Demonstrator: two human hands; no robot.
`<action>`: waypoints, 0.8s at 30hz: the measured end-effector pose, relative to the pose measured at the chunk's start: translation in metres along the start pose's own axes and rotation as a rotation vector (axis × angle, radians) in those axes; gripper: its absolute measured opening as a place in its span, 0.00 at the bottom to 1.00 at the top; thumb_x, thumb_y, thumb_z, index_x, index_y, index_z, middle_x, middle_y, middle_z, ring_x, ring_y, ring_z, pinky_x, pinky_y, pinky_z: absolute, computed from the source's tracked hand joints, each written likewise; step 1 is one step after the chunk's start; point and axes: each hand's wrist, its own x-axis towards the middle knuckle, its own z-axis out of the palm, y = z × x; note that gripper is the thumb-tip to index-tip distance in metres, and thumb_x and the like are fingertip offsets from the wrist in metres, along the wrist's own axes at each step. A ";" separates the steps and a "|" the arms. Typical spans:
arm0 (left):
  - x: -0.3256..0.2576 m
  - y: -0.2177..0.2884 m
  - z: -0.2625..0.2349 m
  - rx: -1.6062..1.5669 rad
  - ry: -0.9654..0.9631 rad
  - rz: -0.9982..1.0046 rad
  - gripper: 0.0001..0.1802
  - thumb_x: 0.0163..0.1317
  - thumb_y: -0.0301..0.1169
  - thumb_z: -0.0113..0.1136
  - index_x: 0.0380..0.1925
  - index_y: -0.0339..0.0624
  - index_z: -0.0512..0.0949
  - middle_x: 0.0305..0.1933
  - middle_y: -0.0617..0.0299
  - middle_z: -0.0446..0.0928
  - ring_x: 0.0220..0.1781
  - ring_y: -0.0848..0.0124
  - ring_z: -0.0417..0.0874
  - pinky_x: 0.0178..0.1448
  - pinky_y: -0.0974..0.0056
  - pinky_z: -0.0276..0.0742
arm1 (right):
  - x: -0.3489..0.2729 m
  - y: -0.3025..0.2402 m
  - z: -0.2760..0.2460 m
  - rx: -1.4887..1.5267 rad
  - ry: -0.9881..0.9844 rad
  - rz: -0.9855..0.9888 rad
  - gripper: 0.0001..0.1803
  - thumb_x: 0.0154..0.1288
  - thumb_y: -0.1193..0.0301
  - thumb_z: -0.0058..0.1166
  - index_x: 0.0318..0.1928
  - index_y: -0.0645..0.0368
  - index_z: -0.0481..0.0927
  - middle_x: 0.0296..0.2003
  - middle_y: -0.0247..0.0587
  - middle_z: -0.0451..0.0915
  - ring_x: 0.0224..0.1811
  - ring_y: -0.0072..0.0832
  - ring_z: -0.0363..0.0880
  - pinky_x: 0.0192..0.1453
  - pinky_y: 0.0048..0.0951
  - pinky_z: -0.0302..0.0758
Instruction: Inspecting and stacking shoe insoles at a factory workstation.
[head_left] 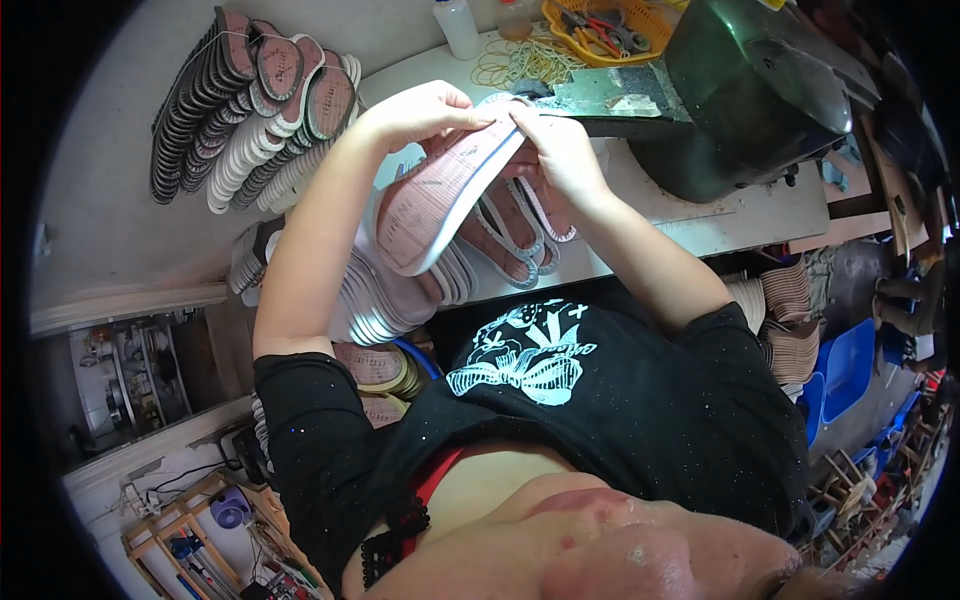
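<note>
Holding one pink sole with a white edge point(430, 200), two hands meet at its far end: the left grip point(440, 112) is clamped on one edge, thumb and fingers together, and the right grip point(562, 155) is clamped on the other, just beside it. The sole slants from both toward the body and the left.

Below the right grip, several white-rimmed pink pieces point(508, 228) overlap on the desk point(640, 235); their exact number cannot be told. Nearer the body than the left grip is one fanned stack of pale soles point(372, 305), too tightly layered to count. Left of that grip stand several bundles of soles point(270, 110).

Beyond the grips are one tangle of rubber bands point(520, 62), two bottles point(458, 28) and one yellow basket point(645, 52) of tools. Right of the right grip stands one dark green machine point(740, 100).
</note>
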 end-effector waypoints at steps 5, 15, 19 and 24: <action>-0.002 -0.002 0.003 -0.097 0.048 -0.008 0.17 0.57 0.47 0.63 0.21 0.46 0.78 0.19 0.71 0.74 0.18 0.83 0.71 0.23 0.75 0.65 | 0.002 -0.004 0.002 -0.038 0.006 -0.018 0.18 0.68 0.61 0.49 0.41 0.66 0.79 0.32 0.42 0.82 0.32 0.26 0.82 0.35 0.24 0.80; -0.002 0.000 0.033 -0.391 0.246 -0.056 0.19 0.57 0.45 0.63 0.22 0.40 0.77 0.15 0.63 0.73 0.10 0.78 0.70 0.14 0.74 0.65 | -0.008 -0.007 -0.012 -0.018 -0.077 0.090 0.14 0.58 0.67 0.61 0.37 0.68 0.81 0.32 0.38 0.81 0.32 0.21 0.78 0.38 0.22 0.74; 0.003 -0.001 0.032 -0.437 0.234 -0.074 0.20 0.59 0.46 0.62 0.21 0.40 0.77 0.11 0.65 0.71 0.08 0.81 0.67 0.13 0.77 0.61 | -0.043 -0.020 -0.021 -0.264 -0.292 0.228 0.17 0.56 0.68 0.62 0.43 0.66 0.82 0.37 0.39 0.82 0.39 0.20 0.78 0.46 0.24 0.74; 0.013 -0.001 0.016 -0.156 0.328 -0.118 0.27 0.54 0.56 0.62 0.17 0.42 0.74 0.08 0.71 0.62 0.07 0.80 0.58 0.13 0.74 0.54 | -0.052 -0.008 -0.029 -0.335 -0.197 0.181 0.18 0.56 0.65 0.63 0.43 0.65 0.82 0.37 0.37 0.83 0.38 0.20 0.78 0.46 0.23 0.74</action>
